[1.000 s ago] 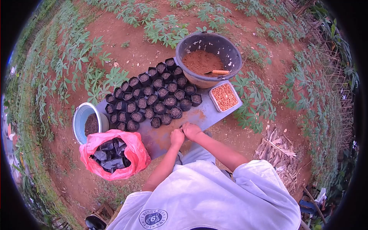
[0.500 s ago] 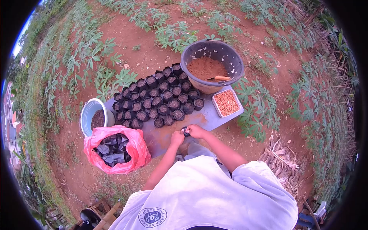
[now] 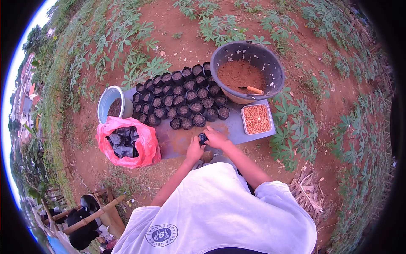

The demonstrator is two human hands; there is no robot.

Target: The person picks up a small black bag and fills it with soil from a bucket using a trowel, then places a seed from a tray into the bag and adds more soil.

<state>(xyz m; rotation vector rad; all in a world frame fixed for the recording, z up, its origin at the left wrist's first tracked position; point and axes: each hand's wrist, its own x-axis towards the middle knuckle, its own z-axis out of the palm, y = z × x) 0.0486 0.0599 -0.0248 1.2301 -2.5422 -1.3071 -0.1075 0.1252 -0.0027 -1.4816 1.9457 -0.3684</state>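
Both my hands meet over the near edge of a grey board lying on red soil. My left hand and my right hand hold a small black grow bag between them. Just beyond stand rows of several soil-filled black grow bags. Loose red soil is spilled on the board in front of my hands.
A dark tub of red soil with a wooden-handled scoop sits at the back right. A clear tray of orange seeds lies beside it. A blue-white bucket and a pink sack of empty black bags stand left. Cassava plants surround the board.
My hands, closed together with nothing visible a second ago, now hold a small black bag in plain sight. The view has tilted, shifting the whole scene to the right and upward.
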